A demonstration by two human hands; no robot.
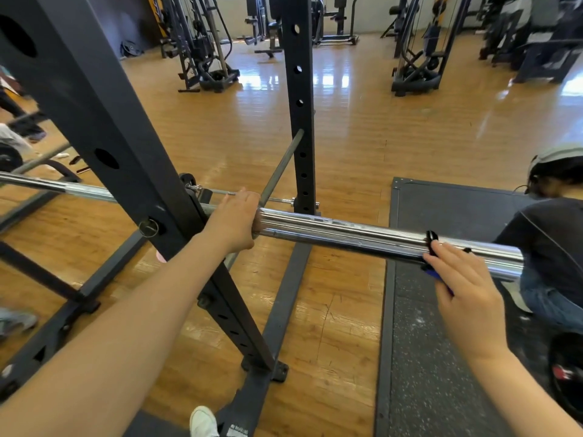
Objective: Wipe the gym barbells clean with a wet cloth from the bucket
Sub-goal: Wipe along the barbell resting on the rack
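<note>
My left hand (235,217) grips the bar (347,233) at its collar; my right hand (463,288) pinches a clip (430,247) near the sleeve's free end, rightward along the bar

Premises: a commercial gym. Evidence — a black steel power rack (94,121) with holed uprights carrying a chrome barbell (362,236), cable weight machines (202,48) ranged along the far wall, polished wood-plank flooring (362,121), and a speckled black rubber lifting mat (435,342) beside the rack.
</note>
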